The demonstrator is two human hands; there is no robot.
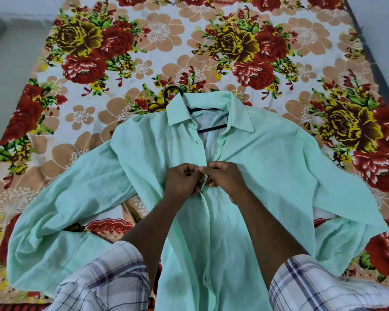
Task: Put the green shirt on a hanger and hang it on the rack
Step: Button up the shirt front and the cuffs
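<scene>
The green shirt [267,167] lies front-up on the bed with both sleeves spread out. A black hanger [211,129] sits inside it; its hook pokes out above the collar and its bars show through the open neck. My left hand [183,179] and my right hand [224,177] meet at the button placket in the middle of the chest. Each hand pinches one edge of the shirt front. Below my hands the front looks closed; above them it gapes open up to the collar.
The bed is covered by a floral sheet [144,41] with red and yellow roses. A pale wall or floor shows at the left edge [7,52] and right edge [382,30]. My checked sleeves fill the bottom of the view. No rack is in view.
</scene>
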